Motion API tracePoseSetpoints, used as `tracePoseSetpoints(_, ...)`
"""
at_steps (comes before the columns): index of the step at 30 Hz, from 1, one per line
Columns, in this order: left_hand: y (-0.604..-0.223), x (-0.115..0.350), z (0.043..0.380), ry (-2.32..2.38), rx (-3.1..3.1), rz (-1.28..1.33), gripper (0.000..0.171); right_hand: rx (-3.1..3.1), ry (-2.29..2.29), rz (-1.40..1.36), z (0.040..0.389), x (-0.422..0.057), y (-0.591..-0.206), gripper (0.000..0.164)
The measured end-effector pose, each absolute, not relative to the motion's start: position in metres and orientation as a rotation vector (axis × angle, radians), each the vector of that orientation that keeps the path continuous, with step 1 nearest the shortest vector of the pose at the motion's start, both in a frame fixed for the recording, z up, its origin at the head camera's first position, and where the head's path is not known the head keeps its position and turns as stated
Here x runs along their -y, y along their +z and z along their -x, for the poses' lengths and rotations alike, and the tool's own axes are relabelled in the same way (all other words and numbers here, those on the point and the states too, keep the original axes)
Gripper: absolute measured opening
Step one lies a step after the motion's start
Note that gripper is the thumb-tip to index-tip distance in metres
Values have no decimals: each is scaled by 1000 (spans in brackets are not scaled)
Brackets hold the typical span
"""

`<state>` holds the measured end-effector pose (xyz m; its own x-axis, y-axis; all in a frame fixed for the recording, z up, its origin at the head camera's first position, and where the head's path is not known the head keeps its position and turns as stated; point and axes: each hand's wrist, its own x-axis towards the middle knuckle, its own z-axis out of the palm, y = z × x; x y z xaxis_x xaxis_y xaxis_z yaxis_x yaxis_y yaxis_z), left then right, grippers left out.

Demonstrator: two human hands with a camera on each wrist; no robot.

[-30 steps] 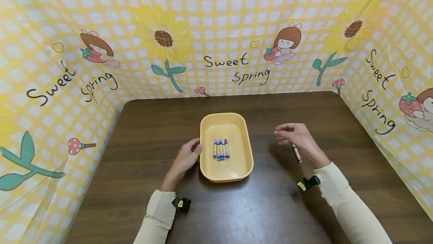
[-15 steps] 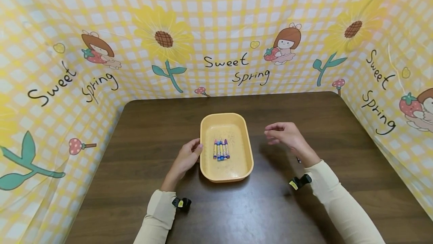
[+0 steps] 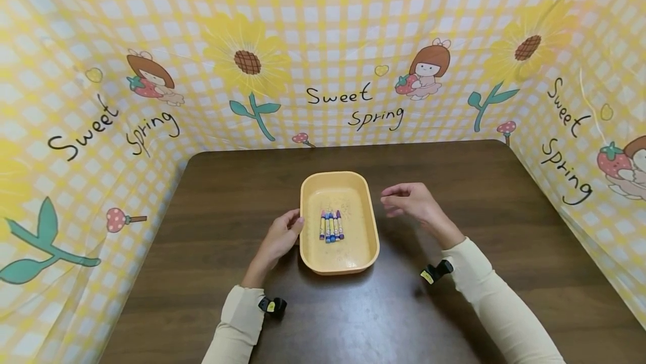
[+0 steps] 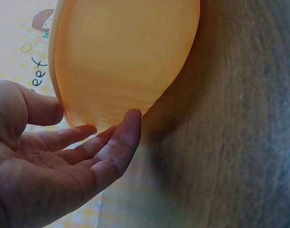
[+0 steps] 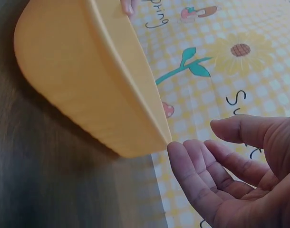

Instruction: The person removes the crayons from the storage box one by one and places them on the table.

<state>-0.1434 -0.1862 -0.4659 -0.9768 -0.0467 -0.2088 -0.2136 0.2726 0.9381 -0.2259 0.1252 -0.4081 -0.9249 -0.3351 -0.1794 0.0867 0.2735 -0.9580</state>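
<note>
A yellow plastic tray (image 3: 340, 266) stands on the brown table, with several crayons (image 3: 331, 226) side by side inside. My left hand (image 3: 283, 235) grips the tray's left side. In the left wrist view its thumb lies at the rim and the bent fingers (image 4: 128, 135) touch the outer wall. My right hand (image 3: 413, 203) hovers just right of the tray and holds nothing. The right wrist view shows its fingers loosely bent, thumb apart, close to the tray's wall (image 5: 83, 85); whether a fingertip touches the rim I cannot tell.
Yellow checked cloth (image 3: 343, 27) printed with flowers hangs behind the table (image 3: 227, 184) and along both sides. Black wrist cameras (image 3: 273, 306) sit on both sleeves.
My right hand has moved left, up to the tray's right side. A single crayon lying on the table is now hidden behind the right arm. Left hand and tray stay put.
</note>
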Motion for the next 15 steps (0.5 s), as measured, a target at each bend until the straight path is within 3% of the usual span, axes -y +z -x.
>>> tracePoseSetpoints(15, -469, 187, 143, 1786, -2426, 245, 48, -2166, -1682, 230, 227, -92, -399, 38)
